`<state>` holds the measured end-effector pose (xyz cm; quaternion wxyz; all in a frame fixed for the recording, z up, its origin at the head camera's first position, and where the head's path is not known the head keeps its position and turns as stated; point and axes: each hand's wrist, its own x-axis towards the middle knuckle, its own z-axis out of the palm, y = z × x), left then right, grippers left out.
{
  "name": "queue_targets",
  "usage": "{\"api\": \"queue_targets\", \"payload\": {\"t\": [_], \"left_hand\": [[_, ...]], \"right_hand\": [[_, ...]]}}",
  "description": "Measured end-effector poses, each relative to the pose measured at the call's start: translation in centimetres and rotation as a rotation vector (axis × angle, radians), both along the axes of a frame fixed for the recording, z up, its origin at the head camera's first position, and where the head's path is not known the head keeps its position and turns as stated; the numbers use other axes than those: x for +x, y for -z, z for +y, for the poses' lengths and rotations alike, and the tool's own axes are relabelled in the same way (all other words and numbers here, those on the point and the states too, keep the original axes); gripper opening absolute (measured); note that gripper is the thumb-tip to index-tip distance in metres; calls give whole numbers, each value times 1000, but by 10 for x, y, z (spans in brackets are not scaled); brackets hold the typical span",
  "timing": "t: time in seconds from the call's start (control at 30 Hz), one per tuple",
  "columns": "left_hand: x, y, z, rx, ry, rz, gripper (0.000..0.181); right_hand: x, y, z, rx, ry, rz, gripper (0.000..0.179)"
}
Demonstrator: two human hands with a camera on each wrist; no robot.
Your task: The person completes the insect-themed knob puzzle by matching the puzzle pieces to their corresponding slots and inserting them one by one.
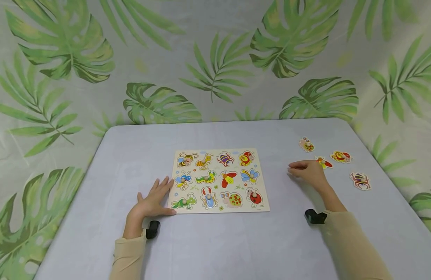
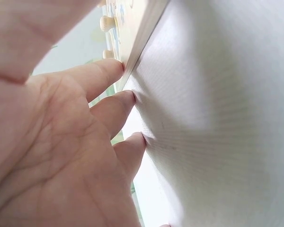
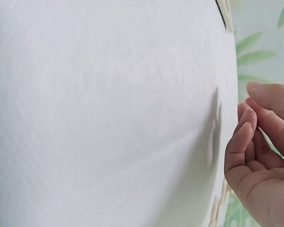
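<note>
A wooden peg puzzle board (image 1: 217,208) with insect pictures lies flat on the table. My left hand (image 1: 150,200) has its fingers spread along the board's left edge, the thumb at the near left corner; in the left wrist view, fingertips (image 2: 117,67) touch the board's side. Off the board's right side, my right hand (image 1: 311,174) hovers over the cloth with loosely curled fingers and nothing visible between them. Behind it, partly hidden, is a red-winged insect piece (image 1: 326,163). Near that lie a snail piece (image 1: 307,145), a butterfly piece (image 1: 341,156) and a spider piece (image 1: 360,181).
A white cloth covers the table (image 1: 215,249). Several pieces with wooden knobs sit in the board, among them a ladybug (image 1: 255,197) and a caterpillar (image 1: 206,177). Behind the table hangs a leaf-print curtain (image 1: 215,70). Each wrist wears a black camera (image 1: 315,217).
</note>
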<state>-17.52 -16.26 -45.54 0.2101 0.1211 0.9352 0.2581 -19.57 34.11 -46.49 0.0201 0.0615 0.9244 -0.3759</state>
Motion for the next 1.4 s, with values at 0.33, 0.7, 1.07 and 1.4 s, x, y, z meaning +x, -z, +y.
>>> {"api": "queue_targets", "payload": {"t": [0.33, 0.7, 1.07, 1.4], "left_hand": [[0, 2, -2, -4, 9, 6, 101], [-1, 0, -2, -4, 11, 8, 101], [-1, 2, -1, -10, 9, 6, 102], [-2, 3, -2, -8, 3, 5, 101]], "right_hand": [[3, 4, 30, 4, 129, 81, 42], [5, -2, 52, -70, 373, 113, 45], [7, 1, 63, -132, 560, 61, 33], [7, 3, 69, -73, 571, 18, 45]]}}
